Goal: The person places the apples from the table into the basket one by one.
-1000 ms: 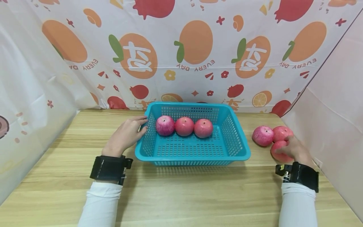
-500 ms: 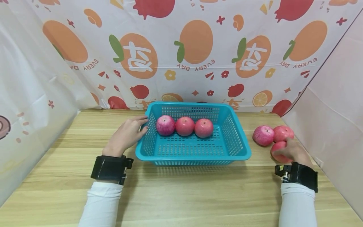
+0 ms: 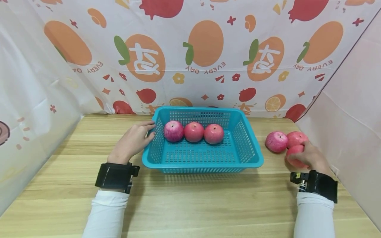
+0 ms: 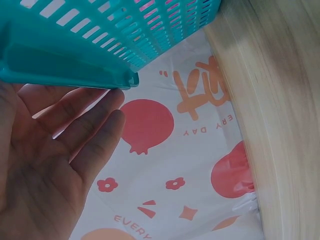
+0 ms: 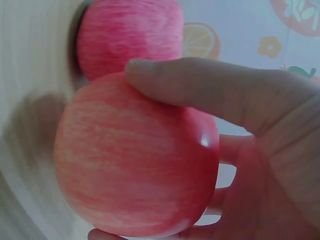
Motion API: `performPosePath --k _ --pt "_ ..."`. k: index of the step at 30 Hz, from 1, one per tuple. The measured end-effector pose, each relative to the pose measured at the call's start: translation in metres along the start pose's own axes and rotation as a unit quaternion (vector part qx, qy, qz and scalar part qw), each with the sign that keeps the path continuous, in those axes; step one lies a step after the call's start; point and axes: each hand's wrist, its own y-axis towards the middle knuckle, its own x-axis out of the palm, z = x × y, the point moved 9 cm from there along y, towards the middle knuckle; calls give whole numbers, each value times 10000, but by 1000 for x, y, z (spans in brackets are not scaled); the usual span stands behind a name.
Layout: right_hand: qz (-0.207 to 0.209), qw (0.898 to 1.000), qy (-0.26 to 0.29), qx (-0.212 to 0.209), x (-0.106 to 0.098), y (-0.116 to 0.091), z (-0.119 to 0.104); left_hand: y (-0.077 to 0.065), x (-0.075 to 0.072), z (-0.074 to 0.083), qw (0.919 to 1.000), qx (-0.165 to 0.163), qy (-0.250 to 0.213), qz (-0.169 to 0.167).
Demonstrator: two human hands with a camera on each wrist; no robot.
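My right hand (image 3: 315, 158) grips a red apple (image 5: 135, 160), its thumb over the top and its fingers wrapped round the far side. In the right wrist view the apple's shadow falls on the table apart from it. Close beside it lie a pinkish apple (image 3: 276, 142) and another red apple (image 3: 297, 138). My left hand (image 3: 132, 140) rests its extended fingers at the left rim of a blue plastic basket (image 3: 202, 166). Inside that basket, a purplish apple (image 3: 173, 131) and two red apples (image 3: 194, 132) stand in a row.
The wooden table (image 3: 208, 205) runs back to a fruit-printed curtain (image 3: 205, 86) behind the basket. A white side wall (image 3: 351, 125) rises close to the right hand. More curtain hangs along the left side.
The right hand has closed round the nearest red apple and raised it slightly. The left hand and the basket have stayed where they were.
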Motion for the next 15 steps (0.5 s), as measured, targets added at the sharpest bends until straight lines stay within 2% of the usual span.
performPosePath --k 15 --pt "199 9996 -71 -185 -10 -2 -12 -1 0 0 10000 28 -12 7"
